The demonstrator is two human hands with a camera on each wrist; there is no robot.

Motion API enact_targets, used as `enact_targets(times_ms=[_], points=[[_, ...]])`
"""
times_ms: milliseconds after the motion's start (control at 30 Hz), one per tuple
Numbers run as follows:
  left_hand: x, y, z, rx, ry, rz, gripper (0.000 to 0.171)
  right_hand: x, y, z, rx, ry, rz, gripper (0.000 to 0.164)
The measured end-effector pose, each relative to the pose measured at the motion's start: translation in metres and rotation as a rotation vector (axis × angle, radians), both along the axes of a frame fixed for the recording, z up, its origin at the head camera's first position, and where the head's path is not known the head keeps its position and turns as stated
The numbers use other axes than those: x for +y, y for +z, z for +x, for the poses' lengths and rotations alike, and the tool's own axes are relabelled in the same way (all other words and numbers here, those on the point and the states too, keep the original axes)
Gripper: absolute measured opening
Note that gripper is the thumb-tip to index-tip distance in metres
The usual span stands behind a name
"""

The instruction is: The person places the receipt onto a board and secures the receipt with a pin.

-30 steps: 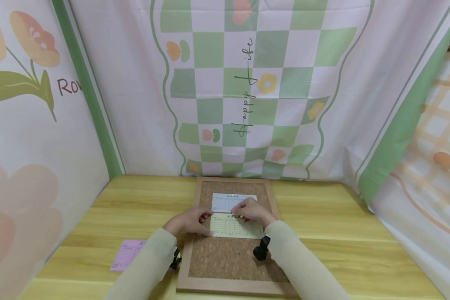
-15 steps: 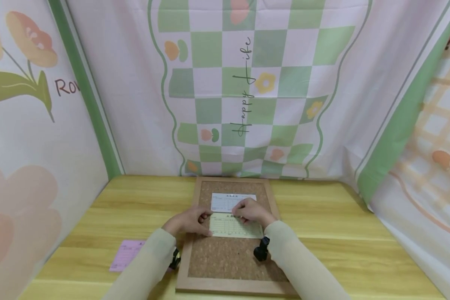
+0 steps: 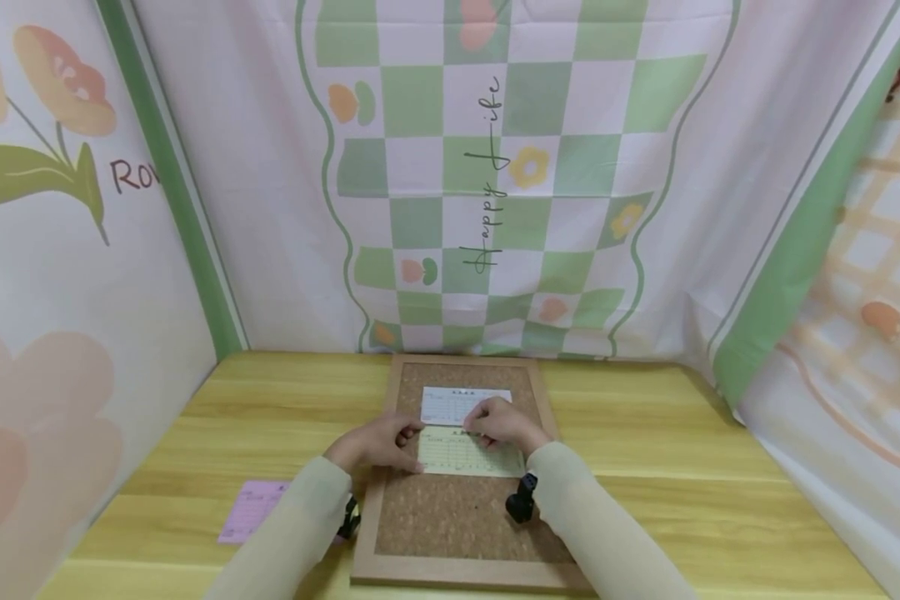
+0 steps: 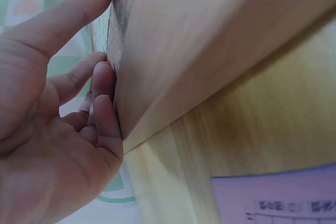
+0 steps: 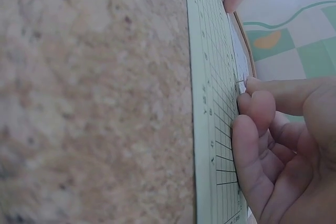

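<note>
A pale yellow printed slip (image 3: 468, 455) lies across the framed cork board (image 3: 450, 517), just below a pale blue slip (image 3: 450, 406). My left hand (image 3: 378, 442) spans the yellow slip's left edge, thumb at the lower corner and forefinger at the upper one. In the left wrist view its thumb is straight and the other fingers (image 4: 107, 116) bend beside the board's wooden side. At the yellow slip's top edge, my right hand (image 3: 504, 423) pinches a small pin between thumb and forefinger. Only the thin shank of the pin (image 5: 241, 81) shows; its head is hidden by the fingertips.
A pink slip (image 3: 253, 510) lies on the wooden table (image 3: 645, 467) left of the board, partly behind the left sleeve. A checkered cloth (image 3: 476, 208) hangs behind the table. Each wrist wears a black camera (image 3: 521, 498).
Both hands keep their places at the yellow slip. The head view shifts very slightly; nothing is let go or taken up.
</note>
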State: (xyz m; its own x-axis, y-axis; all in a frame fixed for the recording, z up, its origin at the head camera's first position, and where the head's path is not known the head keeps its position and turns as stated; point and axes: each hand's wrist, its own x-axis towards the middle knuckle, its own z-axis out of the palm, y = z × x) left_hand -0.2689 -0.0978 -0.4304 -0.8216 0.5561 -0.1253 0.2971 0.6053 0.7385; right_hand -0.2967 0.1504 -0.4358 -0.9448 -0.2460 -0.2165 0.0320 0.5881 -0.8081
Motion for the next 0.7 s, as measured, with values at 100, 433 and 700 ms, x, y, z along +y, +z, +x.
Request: enact_targets(times_ms=[100, 433, 700], points=[[0.0001, -0.0002, -0.0008, -0.002, 0.000, 0.014, 0.067, 0.0001, 0.0007, -0.0001, -0.002, 0.001, 0.005, 0.009], [0.0006, 0.0014, 0.0003, -0.019, 0.010, 0.036, 0.066, -0.0015, 0.0047, 0.0011, -0.014, -0.011, 0.006, 0.008], [0.0009, 0.0033, 0.0016, -0.022, 0.019, 0.027, 0.067, -0.0033, 0.0082, 0.0028, -0.024, 0.003, 0.019, 0.007]])
